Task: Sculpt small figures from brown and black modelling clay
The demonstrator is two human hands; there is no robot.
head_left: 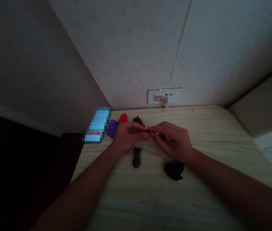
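Observation:
My left hand [129, 137] and my right hand [175, 141] meet above the table, fingertips pinched around a small dark brown piece of modelling clay [148, 131]. Its shape is mostly covered by the fingers. Below my left hand a brown clay figure [136, 158] lies on the wood, with a rounded body, a head and two small ear-like bumps. Behind the fingertips sits a larger brown lump [138, 120]. Another brown piece [162, 136] is partly hidden by my right hand. A flattened black lump [173, 170] lies near my right wrist.
Purple clay [112, 128] and a red lump [123, 118] lie beyond my left hand. A phone with a lit, blurred screen [97, 125] is at the left edge of the wooden table [210, 134]. Against the wall is a socket [164, 96] with a white plug [166, 101].

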